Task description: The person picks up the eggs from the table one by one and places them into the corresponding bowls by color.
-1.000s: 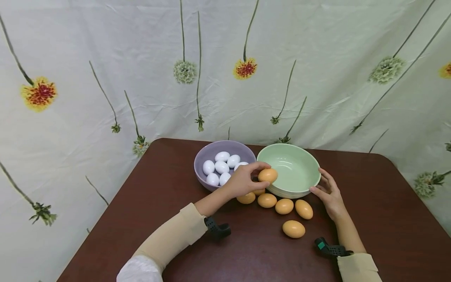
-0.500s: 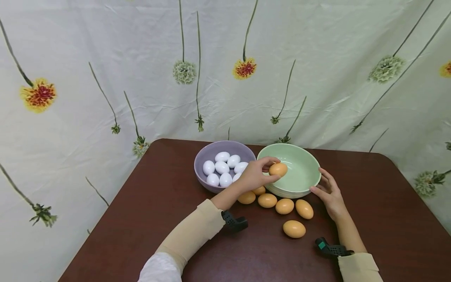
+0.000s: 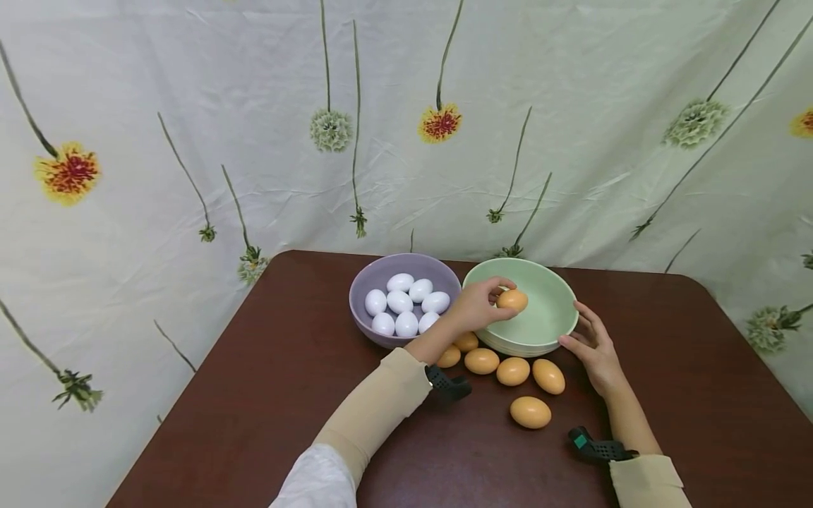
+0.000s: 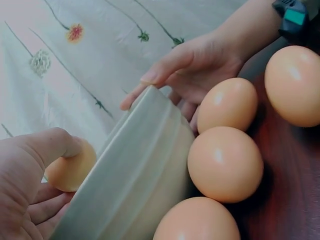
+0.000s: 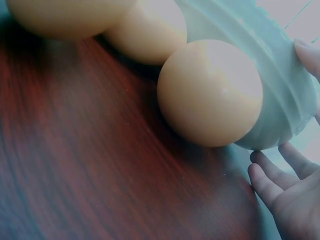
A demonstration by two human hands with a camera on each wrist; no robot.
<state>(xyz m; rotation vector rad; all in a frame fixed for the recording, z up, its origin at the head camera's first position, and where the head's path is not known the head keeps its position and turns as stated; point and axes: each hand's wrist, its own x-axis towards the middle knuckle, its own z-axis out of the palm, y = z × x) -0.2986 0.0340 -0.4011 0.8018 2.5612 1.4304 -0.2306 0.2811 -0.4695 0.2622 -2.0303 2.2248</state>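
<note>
Pinching 1 brown egg [image 3: 512, 301] between thumb and fingertips, the left hand [image 3: 476, 305] is closed only as far as the shell allows; in the head view we see it above the green bowl [image 3: 546, 310], just inside the rim. The right hand [image 3: 597, 351], thumb and fingers parted, grasps that bowl's right side. On the desk [image 3: 317, 331] we count 6 loose brown eggs [image 3: 513, 371]: 5 close along the bowl's near side and 1 nearer to us. The purple bowl [image 3: 359, 321] is just beside, with 8 white eggs [image 3: 399, 302] visible; the left arm's beige sleeve [image 3: 375, 398] and wrist come in front, hiding part of its near right side.

From the left wrist we see the bowl's wall cover part of the held egg, while the right thumb touches the rim. 4 of the loose eggs line the outside.

At the right wrist, we see fingertips against the bowl's underside edge and 3 loose eggs between the camera and its wall.
</note>
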